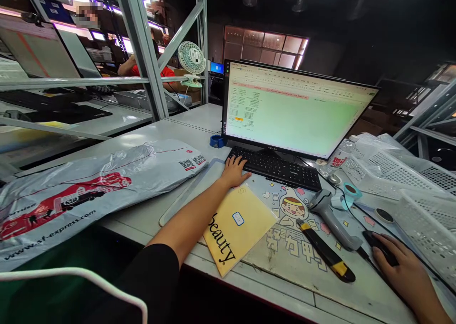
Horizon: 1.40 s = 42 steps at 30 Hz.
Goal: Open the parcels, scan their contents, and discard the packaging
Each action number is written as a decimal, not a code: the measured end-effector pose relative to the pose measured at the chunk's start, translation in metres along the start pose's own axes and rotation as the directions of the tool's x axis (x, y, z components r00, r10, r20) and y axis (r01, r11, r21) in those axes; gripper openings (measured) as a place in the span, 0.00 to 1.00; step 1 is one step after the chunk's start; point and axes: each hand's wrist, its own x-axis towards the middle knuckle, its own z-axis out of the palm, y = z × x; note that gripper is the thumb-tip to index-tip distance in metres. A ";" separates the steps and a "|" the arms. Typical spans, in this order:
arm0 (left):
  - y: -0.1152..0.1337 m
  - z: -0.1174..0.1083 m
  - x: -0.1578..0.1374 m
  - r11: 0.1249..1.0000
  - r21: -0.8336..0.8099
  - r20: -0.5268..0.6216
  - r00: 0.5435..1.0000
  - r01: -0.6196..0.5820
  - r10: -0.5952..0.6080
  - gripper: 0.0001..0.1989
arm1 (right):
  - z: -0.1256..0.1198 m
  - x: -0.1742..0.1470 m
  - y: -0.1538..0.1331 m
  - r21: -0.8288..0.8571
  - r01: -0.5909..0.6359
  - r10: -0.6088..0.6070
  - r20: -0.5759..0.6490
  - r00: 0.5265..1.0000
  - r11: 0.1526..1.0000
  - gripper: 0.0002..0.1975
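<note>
My left hand (235, 171) lies with fingers spread over the left end of a black keyboard (281, 166). At the right, my right hand (395, 262) rests curved over a black computer mouse (381, 249). A yellow packet (245, 224) printed "beauty" lies flat beside my left forearm, partly under it. Between my hands are a grey barcode scanner (331, 219) and a black and yellow utility knife (326, 252), both on a cartoon desk mat (281, 241). Behind the keyboard stands a monitor (285, 115) showing a spreadsheet with a green background.
A large grey SF Express bag (117, 181) covers the left of the desk. White perforated baskets (423, 219) crowd the right side, near a teal tape roll (351, 189). A blue tape roll (216, 141) sits left of the monitor. Beyond the metal frame (142, 43), a person in red (167, 74) is partly visible.
</note>
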 end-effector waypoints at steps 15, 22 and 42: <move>0.002 0.000 -0.001 1.000 0.021 -0.010 1.000 0.003 -0.003 0.37 | -0.001 0.002 -0.005 0.009 -0.006 0.006 -0.013 1.000 1.000 0.32; 0.002 0.000 0.000 0.999 0.034 -0.010 1.000 0.001 -0.001 0.38 | -0.001 0.003 -0.006 -0.015 0.009 -0.009 -0.021 1.000 1.000 0.31; 0.000 -0.001 0.002 0.999 0.038 0.004 1.000 0.001 -0.001 0.36 | -0.012 0.001 -0.021 -0.081 0.061 -0.067 -0.075 0.995 0.995 0.25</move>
